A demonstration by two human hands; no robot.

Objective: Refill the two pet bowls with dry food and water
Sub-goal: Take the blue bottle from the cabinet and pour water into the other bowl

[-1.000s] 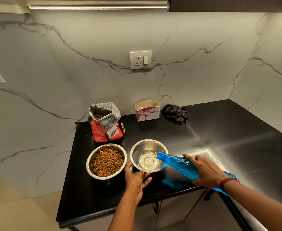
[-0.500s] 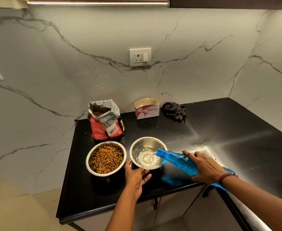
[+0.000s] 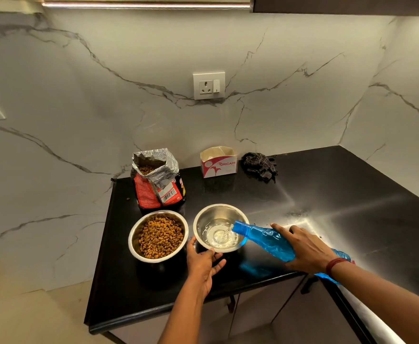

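Two steel bowls stand side by side on the black counter (image 3: 352, 194). The left bowl (image 3: 132, 238) is filled with brown kibble. The right bowl (image 3: 201, 219) holds a little water. My right hand (image 3: 307, 249) grips a blue plastic bottle (image 3: 260, 235), tilted with its mouth over the right bowl's rim, and a thin stream of water runs into the bowl. My left hand (image 3: 203, 263) holds the near rim of the right bowl, thumb on the edge. An open red food bag (image 3: 157, 181) with foil lining stands behind the left bowl.
A small pink and white carton (image 3: 218, 162) and a crumpled dark cloth (image 3: 260, 165) sit against the marble back wall. A wall socket (image 3: 209, 85) is above them. One loose kibble piece (image 3: 128, 199) lies near the counter's left edge. The counter's front edge runs just below my hands.
The bottle keeps pouring and the water in the right bowl has risen slightly. Both hands hold the same positions; the view has shifted a little.
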